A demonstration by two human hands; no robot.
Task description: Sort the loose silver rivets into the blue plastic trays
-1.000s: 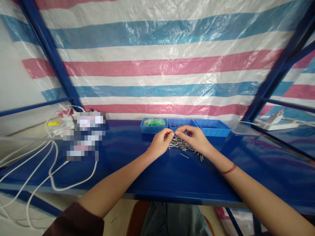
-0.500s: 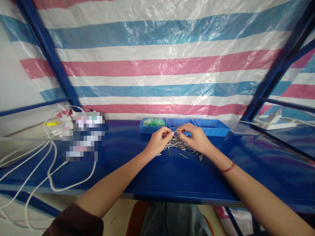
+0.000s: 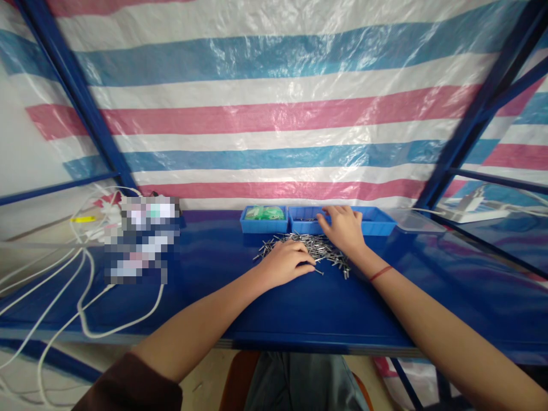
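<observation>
A pile of thin metal screws or nails (image 3: 319, 245) lies on the blue table. My left hand (image 3: 291, 264) rests at the pile's near left side, its fingers closed near a loose piece; what they grip, if anything, is too small to tell. Over the front rim of the middle blue bin (image 3: 302, 227) and the right blue bin (image 3: 379, 227) is my right hand (image 3: 342, 228), fingers apart. A few metal pieces show inside the middle bin. The left blue bin (image 3: 264, 226) holds green packets (image 3: 268, 213).
White cables (image 3: 92, 308) loop over the table's left side beside a blurred patch. A clear plastic lid (image 3: 422, 221) lies right of the bins, and a white device (image 3: 473, 210) stands farther right. Blue metal posts and a striped sheet (image 3: 274, 120) close off the back.
My hands were together above the pile and have parted. My left hand has come down onto the pile's near side; my right hand has moved to the bins and its fingers have spread.
</observation>
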